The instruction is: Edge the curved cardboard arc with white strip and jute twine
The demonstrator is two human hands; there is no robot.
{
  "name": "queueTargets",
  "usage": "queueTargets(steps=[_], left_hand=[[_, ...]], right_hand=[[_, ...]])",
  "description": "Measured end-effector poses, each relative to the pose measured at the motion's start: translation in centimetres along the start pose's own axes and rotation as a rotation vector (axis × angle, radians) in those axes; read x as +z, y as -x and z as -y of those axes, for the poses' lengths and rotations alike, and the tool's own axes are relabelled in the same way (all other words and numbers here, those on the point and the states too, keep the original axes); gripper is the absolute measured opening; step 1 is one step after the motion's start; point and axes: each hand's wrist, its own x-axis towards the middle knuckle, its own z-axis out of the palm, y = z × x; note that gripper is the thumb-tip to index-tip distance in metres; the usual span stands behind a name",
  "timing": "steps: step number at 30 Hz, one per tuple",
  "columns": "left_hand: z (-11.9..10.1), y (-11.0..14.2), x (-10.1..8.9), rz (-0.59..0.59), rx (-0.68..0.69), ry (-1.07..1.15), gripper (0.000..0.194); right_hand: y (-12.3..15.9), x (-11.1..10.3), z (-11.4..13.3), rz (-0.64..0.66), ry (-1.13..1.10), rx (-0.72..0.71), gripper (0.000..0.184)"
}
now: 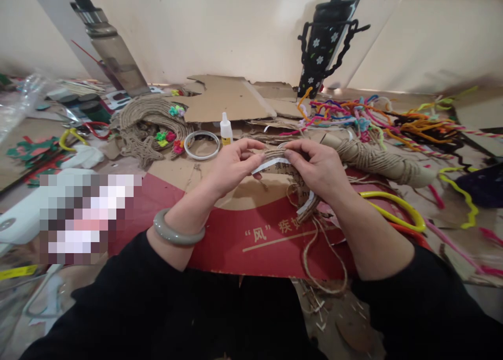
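Observation:
Both hands are closed on a curved strip faced with rows of brown twine and edged in white. My left hand pinches its left end between thumb and fingers. Farther along, my right hand grips it with the thumb pressed on the twine, hiding part of the strip. The strip bends down past the right palm, where its lower end shows a white edge. From there a loose loop of twine hangs over the front edge of the red and brown cardboard.
Behind my hands stand a small glue bottle and a tape roll. A twine-covered piece with a twine starfish lies left. Rightward are a twine-wound tube, yellow-handled scissors and colourful pipe cleaners. Two tall bottles stand behind.

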Motion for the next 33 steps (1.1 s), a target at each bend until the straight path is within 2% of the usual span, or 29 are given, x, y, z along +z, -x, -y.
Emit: queueTargets(steps=[5, 10, 18, 22, 27, 33], left_hand=[[-0.16, 0.05, -0.01, -0.025, -0.001, -0.105, 0.018], [-0.42, 0.03, 0.01, -0.057, -0.063, -0.133, 0.012], [-0.30, 0.03, 0.02, -0.061, -0.007, -0.205, 0.013], [-0.28, 0.09, -0.01, -0.041, 0.036, -0.195, 0.021], [-0.40, 0.15, -0.08, -0.023, 0.017, -0.244, 0.018], [-0.42, 0.00, -0.38, -0.001, -0.030, -0.142, 0.022]], right_hand=[[0.19, 0.32, 0.04, 0.043, 0.009, -0.031, 0.019], [0.38, 0.44, 0.11, 0.057, 0.015, -0.046, 0.019], [0.34, 0.40, 0.12, 0.049, 0.010, -0.036, 0.019], [0.36, 0.40, 0.04, 0.035, 0.020, -0.040, 0.020], [0.47, 0.34, 0.12, 0.066, 0.033, -0.040, 0.020], [0.27, 0.10, 0.19, 0.040, 0.010, -0.022, 0.020]])
